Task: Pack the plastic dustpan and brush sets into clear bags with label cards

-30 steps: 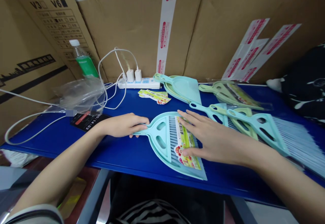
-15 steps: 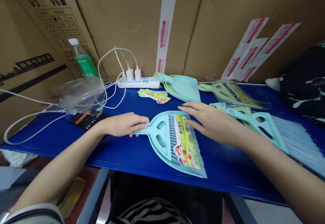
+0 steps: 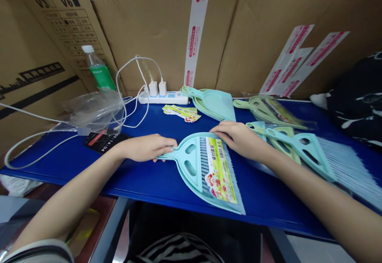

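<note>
My left hand [image 3: 147,147] is closed round the stacked handles of a light blue dustpan [image 3: 182,172] and the matching brush [image 3: 195,147] lying in it. A printed card label [image 3: 221,171] with a cartoon figure lies across the brush's bristles. At the far corner of the dustpan, my right hand [image 3: 238,136] has its thumb and fingers pressed together on the rim, close to the label's upper end. Part of its grip is hidden behind the fingers. The set lies over the front part of the blue table [image 3: 143,179].
Spare labels [image 3: 182,113] and stacked dustpans [image 3: 216,103] lie at the back. A bagged green set [image 3: 268,110] and loose brushes [image 3: 319,157] are to the right. On the left are a power strip [image 3: 179,98], white cables, a plastic bag [image 3: 92,110], a bottle [image 3: 101,76] and a phone [image 3: 104,141].
My right hand has drawn its spread fingers together and come down onto the dustpan's far rim. The label has shifted slightly; my left hand keeps hold of the handles.
</note>
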`<state>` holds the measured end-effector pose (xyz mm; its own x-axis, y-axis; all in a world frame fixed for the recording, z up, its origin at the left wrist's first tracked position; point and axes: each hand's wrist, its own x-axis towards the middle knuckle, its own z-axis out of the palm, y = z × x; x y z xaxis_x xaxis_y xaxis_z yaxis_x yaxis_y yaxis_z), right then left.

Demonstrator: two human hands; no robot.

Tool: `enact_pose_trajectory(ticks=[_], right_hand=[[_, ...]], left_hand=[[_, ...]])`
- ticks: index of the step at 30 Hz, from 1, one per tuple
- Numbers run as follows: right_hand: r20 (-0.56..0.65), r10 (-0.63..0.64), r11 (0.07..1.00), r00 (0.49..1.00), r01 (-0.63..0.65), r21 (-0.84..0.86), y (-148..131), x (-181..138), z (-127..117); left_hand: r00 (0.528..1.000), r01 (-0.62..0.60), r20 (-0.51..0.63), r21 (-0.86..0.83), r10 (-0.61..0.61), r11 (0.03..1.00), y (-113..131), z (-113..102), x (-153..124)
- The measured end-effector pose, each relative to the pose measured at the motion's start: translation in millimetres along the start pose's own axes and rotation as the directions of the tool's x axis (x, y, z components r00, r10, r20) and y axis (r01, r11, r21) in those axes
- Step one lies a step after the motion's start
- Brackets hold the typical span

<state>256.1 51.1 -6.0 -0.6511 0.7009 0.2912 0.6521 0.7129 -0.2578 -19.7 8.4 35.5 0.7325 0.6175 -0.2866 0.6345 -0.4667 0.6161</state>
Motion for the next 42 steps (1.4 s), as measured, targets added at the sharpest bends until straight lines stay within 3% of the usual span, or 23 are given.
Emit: enact_pose_trajectory(ticks=[5, 7, 9, 11, 13, 16, 19, 21, 22, 26, 30, 37, 42], right_hand=[[0.012, 0.034, 0.999, 0.999, -0.034, -0.040, 1.9, -0.9, -1.7], [0.013, 0.045, 0.997, 0.999, -0.044, -0.058, 2.9, -0.8, -2.6], [0.014, 0.047, 0.997, 0.999, -0.046, -0.070, 3.9, -0.6, -3.1], [0.018, 0.046, 0.996, 0.999, -0.044, -0.076, 4.6, -0.5, -3.1], [0.017, 0.042, 0.996, 0.999, -0.041, -0.085, 4.9, -0.7, -2.8], [0.010, 0.034, 0.994, 0.999, -0.032, -0.108, 4.8, -1.4, -2.2], [0.005, 0.026, 0.993, 1.000, -0.025, -0.115, 4.8, -1.5, -1.7], [0.000, 0.021, 0.993, 1.000, -0.020, -0.115, 4.9, -1.4, -1.6], [-0.003, 0.018, 0.993, 1.000, -0.019, -0.115, 4.9, -1.4, -1.5], [0.002, 0.017, 0.993, 1.000, -0.017, -0.116, 4.8, -1.3, -1.8], [0.006, 0.015, 0.992, 1.000, -0.014, -0.126, 4.9, -1.4, -1.7], [0.003, 0.011, 0.989, 1.000, -0.011, -0.145, 4.1, -1.4, -1.5], [0.011, 0.001, 0.990, 1.000, 0.000, -0.138, 3.8, -1.2, -2.9]], left_hand=[[1.000, -0.012, -0.026, 0.098, 0.014, 0.995, 0.4, 3.5, 1.8], [0.990, 0.021, -0.140, 0.228, 0.012, 0.973, -0.4, 5.7, 3.3], [0.940, 0.151, -0.341, 0.384, -0.012, 0.911, -1.9, 7.1, 4.8], [0.848, 0.338, -0.529, 0.473, -0.044, 0.813, -3.2, 6.2, 5.2], [0.760, 0.497, -0.645, 0.497, -0.081, 0.711, -3.4, 2.2, 3.3], [0.623, 0.681, -0.771, 0.455, -0.129, 0.574, -1.6, -9.6, -6.1], [0.435, 0.838, -0.886, 0.332, -0.162, 0.433, -2.5, -25.7, -21.7], [0.326, 0.908, -0.918, 0.237, -0.227, 0.345, -7.2, -36.2, -31.9], [0.293, 0.931, -0.913, 0.205, -0.282, 0.303, -10.7, -40.7, -36.0], [0.264, 0.964, -0.843, 0.213, -0.469, 0.159, -25.5, -52.4, -41.7], [0.225, 0.974, -0.782, 0.200, -0.581, 0.108, -32.0, -57.2, -38.0], [0.176, 0.983, -0.827, 0.122, -0.534, 0.135, -34.0, -59.6, -41.6], [0.184, 0.976, -0.860, 0.101, -0.476, 0.194, -34.7, -59.1, -45.0]])
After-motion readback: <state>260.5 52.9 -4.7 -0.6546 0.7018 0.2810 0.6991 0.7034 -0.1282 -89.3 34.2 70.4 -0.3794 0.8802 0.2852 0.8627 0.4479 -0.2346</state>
